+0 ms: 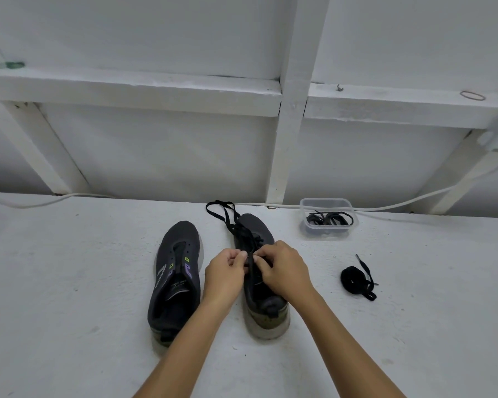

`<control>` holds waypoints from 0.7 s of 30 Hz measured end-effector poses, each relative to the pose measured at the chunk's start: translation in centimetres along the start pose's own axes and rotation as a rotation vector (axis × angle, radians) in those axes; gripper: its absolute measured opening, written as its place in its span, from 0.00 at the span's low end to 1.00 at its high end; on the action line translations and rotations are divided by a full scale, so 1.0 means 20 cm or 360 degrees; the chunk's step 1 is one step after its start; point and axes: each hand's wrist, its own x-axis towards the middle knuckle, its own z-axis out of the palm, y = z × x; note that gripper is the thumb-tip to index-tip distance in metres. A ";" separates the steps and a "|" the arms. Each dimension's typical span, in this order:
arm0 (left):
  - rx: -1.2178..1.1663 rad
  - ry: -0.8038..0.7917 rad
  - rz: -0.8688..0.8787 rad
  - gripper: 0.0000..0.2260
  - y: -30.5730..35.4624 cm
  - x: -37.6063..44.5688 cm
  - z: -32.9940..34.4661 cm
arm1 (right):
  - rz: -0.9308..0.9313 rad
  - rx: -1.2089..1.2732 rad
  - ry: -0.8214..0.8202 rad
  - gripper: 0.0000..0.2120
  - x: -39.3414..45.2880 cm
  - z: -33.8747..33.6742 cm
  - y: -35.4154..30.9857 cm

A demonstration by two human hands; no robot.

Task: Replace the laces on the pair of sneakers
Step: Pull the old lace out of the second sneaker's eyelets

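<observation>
Black lace (249, 265) runs along the right sneaker (266, 300), toe pointing away; my left hand (224, 272) and right hand (282, 270) both pinch it mid-shoe.

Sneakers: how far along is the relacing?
Done: the left sneaker has no lace in its eyelets. In hand: both hands, left hand and right hand, pinch the black lace on the right sneaker. Left: laces wait in the clear tub and a bundled lace lies beside.
</observation>
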 end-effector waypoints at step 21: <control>0.0175 -0.0046 0.0003 0.14 0.03 -0.12 -0.03 | 0.0251 0.0888 -0.0414 0.07 0.04 -0.14 0.18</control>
